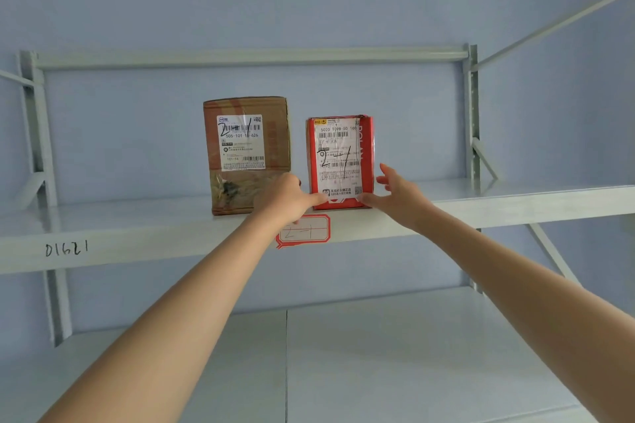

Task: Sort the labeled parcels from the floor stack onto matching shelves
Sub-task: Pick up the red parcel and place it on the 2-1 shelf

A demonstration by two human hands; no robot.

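Red parcel (340, 161) on shelf (481, 203), right of brown parcel (245, 154) | left hand (287, 194), right hand (398, 194) touching its lower corners, fingers loose | floor stack unseen

Brown cardboard parcel (246, 154), matt, creased, with glossy clear tape low on its face. Red parcel (340, 161) beside it, smooth and slightly shiny under a white paper label. Shelf (137, 233): painted metal, pale, satin-smooth.
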